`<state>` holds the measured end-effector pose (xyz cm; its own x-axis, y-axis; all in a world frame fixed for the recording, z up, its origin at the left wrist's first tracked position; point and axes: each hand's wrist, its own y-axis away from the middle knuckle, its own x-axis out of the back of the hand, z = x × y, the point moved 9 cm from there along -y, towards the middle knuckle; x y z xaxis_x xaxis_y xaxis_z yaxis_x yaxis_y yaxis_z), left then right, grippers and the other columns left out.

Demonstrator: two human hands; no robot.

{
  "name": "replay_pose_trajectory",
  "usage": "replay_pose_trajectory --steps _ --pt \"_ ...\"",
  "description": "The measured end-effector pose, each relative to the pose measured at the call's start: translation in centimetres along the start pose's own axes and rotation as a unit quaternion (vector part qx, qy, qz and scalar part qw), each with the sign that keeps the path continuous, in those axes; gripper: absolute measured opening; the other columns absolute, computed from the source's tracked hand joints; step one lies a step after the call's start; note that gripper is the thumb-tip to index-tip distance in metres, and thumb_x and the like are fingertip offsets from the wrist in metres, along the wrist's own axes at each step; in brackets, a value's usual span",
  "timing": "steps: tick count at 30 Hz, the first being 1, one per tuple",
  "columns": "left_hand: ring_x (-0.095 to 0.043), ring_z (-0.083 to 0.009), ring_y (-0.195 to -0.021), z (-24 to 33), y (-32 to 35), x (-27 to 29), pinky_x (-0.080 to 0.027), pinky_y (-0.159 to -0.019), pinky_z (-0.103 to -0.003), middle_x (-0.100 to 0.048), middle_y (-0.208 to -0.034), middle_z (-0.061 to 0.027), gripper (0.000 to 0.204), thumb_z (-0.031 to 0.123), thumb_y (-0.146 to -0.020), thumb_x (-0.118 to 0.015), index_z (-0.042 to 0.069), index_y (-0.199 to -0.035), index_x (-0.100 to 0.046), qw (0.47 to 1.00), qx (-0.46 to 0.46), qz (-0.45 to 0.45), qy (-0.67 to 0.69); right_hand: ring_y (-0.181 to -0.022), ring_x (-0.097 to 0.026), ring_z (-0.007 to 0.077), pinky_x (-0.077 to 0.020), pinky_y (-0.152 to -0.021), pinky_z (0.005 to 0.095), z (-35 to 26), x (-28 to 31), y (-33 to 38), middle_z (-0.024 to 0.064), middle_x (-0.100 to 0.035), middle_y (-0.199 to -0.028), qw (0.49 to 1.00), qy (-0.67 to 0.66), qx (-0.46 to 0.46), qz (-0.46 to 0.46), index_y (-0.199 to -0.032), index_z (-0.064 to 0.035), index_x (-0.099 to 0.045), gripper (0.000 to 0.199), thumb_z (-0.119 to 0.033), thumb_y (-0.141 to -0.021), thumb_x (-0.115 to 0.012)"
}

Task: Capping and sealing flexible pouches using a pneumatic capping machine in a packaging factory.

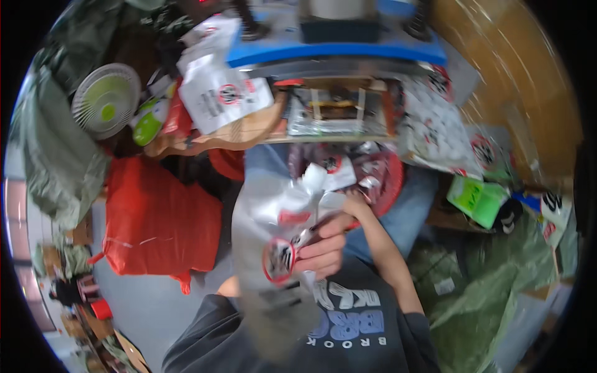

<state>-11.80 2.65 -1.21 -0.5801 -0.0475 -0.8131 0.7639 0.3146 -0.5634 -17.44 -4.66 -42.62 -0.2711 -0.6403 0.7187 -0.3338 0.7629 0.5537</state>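
A translucent plastic bag (pixel 261 217) with a red ring print, blurred by motion, hangs in front of my chest. Closed fingers of my left hand (pixel 324 248) grip its right side; the rest of that arm is mostly behind the bag. My right hand (pixel 356 206) reaches to the red basin (pixel 396 180) over my lap, where its fingers are largely hidden. Inside the basin lie shiny clear packets (pixel 373 171) and a white printed packet (pixel 339 174) close to that hand.
Ahead stands a blue-based machine (pixel 336 56) above a wooden bench (pixel 249 127) with white printed bags (pixel 227 96). To the left are a small fan (pixel 107 102) and a full red sack (pixel 158 217). A green box (pixel 479 200) and green sheeting (pixel 485 298) lie right.
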Motion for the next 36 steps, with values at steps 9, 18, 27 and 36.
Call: replay_pose_trajectory --steps 9,18,27,36 --pt "-0.065 -0.0180 -0.057 -0.6 -0.1 -3.3 -0.038 -0.043 -0.028 -0.061 -0.071 -0.0036 0.022 0.028 -0.100 -0.050 0.008 -0.093 -0.042 0.981 0.000 -0.142 0.132 -0.129 -0.037 0.0453 -0.0299 -0.106 0.0566 -6.4 -2.1 2.7 0.0233 -0.040 -0.142 0.992 -0.101 0.033 0.061 -0.140 -0.0205 -0.043 0.059 -0.039 -0.087 -0.062" --pt "-0.065 -0.0179 -0.057 -0.7 1.0 -3.5 -0.038 -0.043 -0.028 -0.061 -0.071 -0.0033 0.025 0.031 -0.100 -0.049 0.008 -0.094 -0.043 0.977 -0.004 -0.161 0.139 -0.132 -0.034 0.0379 -0.0281 -0.109 0.0500 -3.6 -3.5 3.3 0.0197 -0.039 -0.145 0.958 -0.281 0.051 0.027 -0.141 -0.0155 -0.042 0.056 -0.035 -0.091 -0.057" --pt "-0.065 -0.0177 -0.057 -0.6 1.7 -4.3 -0.038 -0.043 -0.028 -0.061 -0.072 -0.0029 0.028 0.035 -0.101 -0.047 0.007 -0.094 -0.043 0.976 -0.003 -0.173 0.135 -0.135 -0.032 0.0305 -0.0264 -0.112 0.0434 -4.5 -10.4 9.1 0.0161 -0.037 -0.147 0.888 -0.453 0.081 0.002 -0.142 -0.0105 -0.041 0.053 -0.032 -0.095 -0.052" --pt "-0.066 -0.0214 -0.063 1.2 0.0 -1.4 -0.043 -0.048 -0.033 -0.062 -0.075 -0.0061 0.046 0.048 -0.101 -0.040 0.002 -0.098 -0.045 0.971 0.030 -0.206 0.113 -0.138 -0.030 0.0231 -0.0246 -0.114 0.0368 -0.4 -13.4 13.1 0.0125 -0.036 -0.149 0.788 -0.609 0.091 0.006 -0.142 -0.0056 -0.040 0.050 -0.029 -0.099 -0.047"
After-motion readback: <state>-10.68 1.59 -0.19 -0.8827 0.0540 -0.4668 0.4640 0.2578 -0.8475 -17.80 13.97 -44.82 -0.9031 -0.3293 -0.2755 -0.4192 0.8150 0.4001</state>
